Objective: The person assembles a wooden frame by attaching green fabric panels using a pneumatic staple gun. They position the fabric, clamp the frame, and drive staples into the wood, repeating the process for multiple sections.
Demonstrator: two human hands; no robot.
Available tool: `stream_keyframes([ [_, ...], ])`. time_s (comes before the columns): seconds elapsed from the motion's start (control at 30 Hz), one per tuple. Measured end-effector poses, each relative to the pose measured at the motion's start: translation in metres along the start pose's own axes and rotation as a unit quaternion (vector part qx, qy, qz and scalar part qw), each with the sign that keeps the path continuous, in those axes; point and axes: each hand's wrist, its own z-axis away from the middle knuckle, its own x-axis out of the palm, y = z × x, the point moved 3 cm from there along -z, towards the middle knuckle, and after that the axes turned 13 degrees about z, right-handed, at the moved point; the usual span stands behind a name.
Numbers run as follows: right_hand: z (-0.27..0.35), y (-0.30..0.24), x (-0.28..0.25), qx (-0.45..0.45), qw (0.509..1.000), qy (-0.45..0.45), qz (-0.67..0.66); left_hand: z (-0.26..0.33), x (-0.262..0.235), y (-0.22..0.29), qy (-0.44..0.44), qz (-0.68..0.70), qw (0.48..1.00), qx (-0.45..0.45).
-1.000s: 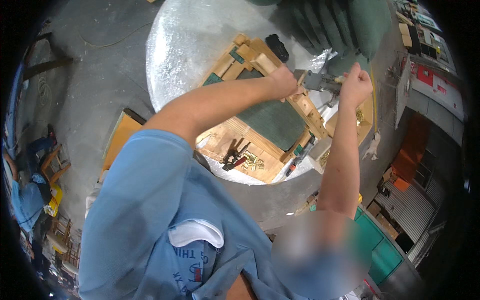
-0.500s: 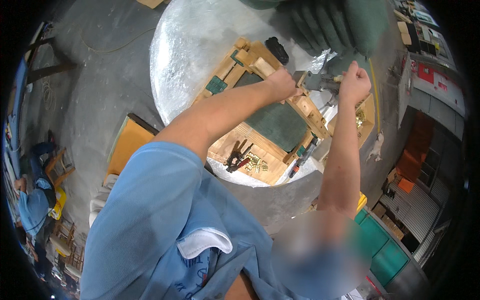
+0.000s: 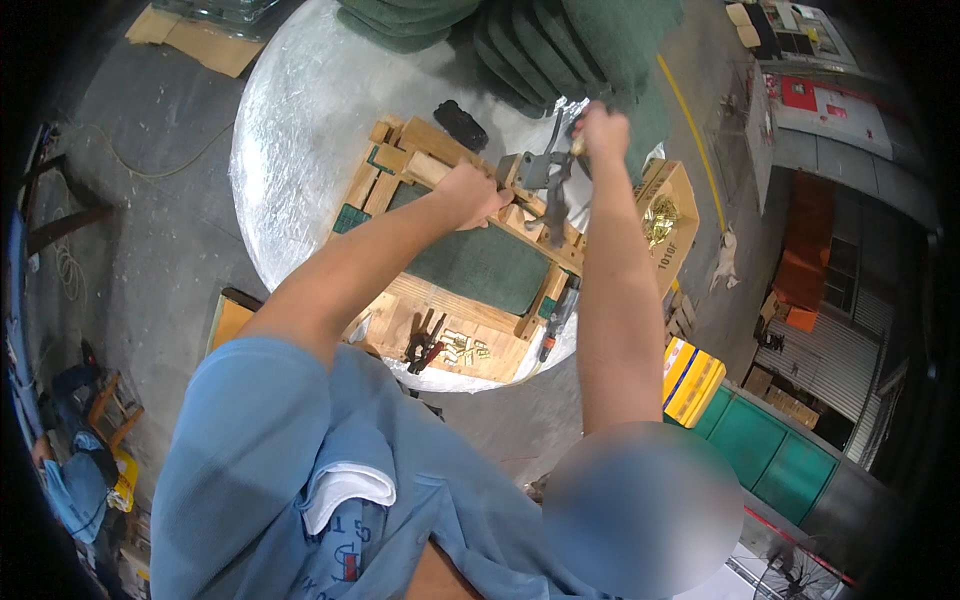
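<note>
A wooden frame lies on the round, film-wrapped table around a dark green panel. My left hand is closed at the frame's far side, its fingertips pinched over the wood. What they hold is hidden. Just right of it is a grey metal tool at the frame's edge, with a dark bar pointing down. My right hand is closed around this tool's handle, where a yellowish bit shows. On the frame's near board lie dark pliers with a red handle and several small brass-coloured metal pieces.
An open cardboard box of brass-coloured parts stands right of the frame. Green panels are stacked at the far side. A black object lies beyond the frame, and a dark tool with an orange end at its right corner.
The view has shifted, so the table appears farther left. My right hand and the metal tool have turned: the tool's dark bar now points downward. My left hand stays closed at the frame.
</note>
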Motion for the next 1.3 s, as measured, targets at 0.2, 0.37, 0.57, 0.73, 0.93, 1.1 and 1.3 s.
stream_keyframes([
  [0.2, -0.026, 0.027, 0.048, 0.13, 0.969, -0.147, -0.148, -0.001, 0.016, -0.003, 0.064, -0.003, 0.998, 0.011],
  [0.37, 0.029, -0.028, 0.012, 0.21, 0.867, -0.308, -0.332, 0.002, 0.015, -0.004, 0.112, -0.017, 0.993, 0.029],
  [0.57, -0.016, 0.026, 0.041, 0.206, 0.84, -0.372, -0.337, -0.005, 0.018, -0.002, 0.09, -0.013, 0.996, 0.024],
  [0.73, -0.03, 0.024, 0.058, 0.166, 0.867, -0.375, -0.282, -0.009, 0.028, -0.01, 0.109, -0.009, 0.994, 0.029],
  [0.93, -0.016, 0.02, 0.073, 0.138, 0.875, -0.381, -0.266, -0.007, 0.022, -0.012, 0.044, 0.011, 0.999, 0.027],
  [1.1, 0.012, 0.033, 0.051, 0.098, 0.905, -0.292, -0.292, 0.004, 0.02, -0.003, 0.089, -0.019, 0.995, 0.035],
  [1.3, 0.096, 0.19, -0.03, 0.064, 0.938, 0.097, -0.326, 0.093, 0.028, -0.022, 0.484, 0.139, 0.861, -0.074],
])
